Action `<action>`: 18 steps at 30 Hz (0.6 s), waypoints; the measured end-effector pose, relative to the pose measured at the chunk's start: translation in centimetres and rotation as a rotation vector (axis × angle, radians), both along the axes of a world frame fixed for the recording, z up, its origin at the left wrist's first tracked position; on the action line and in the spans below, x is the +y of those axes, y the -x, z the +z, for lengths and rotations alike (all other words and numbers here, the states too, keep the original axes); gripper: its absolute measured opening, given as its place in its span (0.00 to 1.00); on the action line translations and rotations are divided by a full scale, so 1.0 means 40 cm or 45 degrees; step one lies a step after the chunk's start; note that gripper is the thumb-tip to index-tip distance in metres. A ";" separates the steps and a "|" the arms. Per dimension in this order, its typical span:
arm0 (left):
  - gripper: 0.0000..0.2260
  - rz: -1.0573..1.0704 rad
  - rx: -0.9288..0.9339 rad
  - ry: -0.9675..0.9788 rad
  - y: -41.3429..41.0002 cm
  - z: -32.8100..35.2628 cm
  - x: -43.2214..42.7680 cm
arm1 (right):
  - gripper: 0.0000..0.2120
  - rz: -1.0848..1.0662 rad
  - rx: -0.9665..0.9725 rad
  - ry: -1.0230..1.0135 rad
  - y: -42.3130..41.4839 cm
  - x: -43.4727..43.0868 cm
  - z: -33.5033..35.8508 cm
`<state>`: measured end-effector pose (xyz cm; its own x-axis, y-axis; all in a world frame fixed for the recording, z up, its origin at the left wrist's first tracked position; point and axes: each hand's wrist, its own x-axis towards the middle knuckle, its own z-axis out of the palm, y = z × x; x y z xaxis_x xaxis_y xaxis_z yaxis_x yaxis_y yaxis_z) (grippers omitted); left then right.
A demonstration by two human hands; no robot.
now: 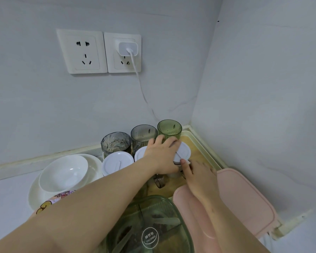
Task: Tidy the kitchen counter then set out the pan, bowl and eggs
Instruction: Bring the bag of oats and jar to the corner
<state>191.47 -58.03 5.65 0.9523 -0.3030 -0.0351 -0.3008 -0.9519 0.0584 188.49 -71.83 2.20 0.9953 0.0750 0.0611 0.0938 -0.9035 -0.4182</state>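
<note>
White round lid (pixel 183 152) tops jar (pixel 177 163), probably glass.

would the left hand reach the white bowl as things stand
Probably yes: the white bowl sits uncovered close beside that arm, though the left hand must first release the lidded jar.

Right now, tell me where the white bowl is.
Head view, left side: the bowl sits on a white plate on the counter, just left of a white-lidded jar.
</note>
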 end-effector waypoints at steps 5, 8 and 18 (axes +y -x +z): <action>0.33 0.037 0.070 0.196 0.021 0.026 0.015 | 0.21 -0.093 -0.137 -0.235 -0.004 0.001 -0.008; 0.31 0.035 0.078 0.323 0.057 0.071 0.045 | 0.16 -0.259 -0.300 -0.491 0.006 -0.007 0.007; 0.21 0.182 0.014 0.683 0.349 0.244 0.260 | 0.09 0.182 -0.175 -0.663 0.237 0.218 0.201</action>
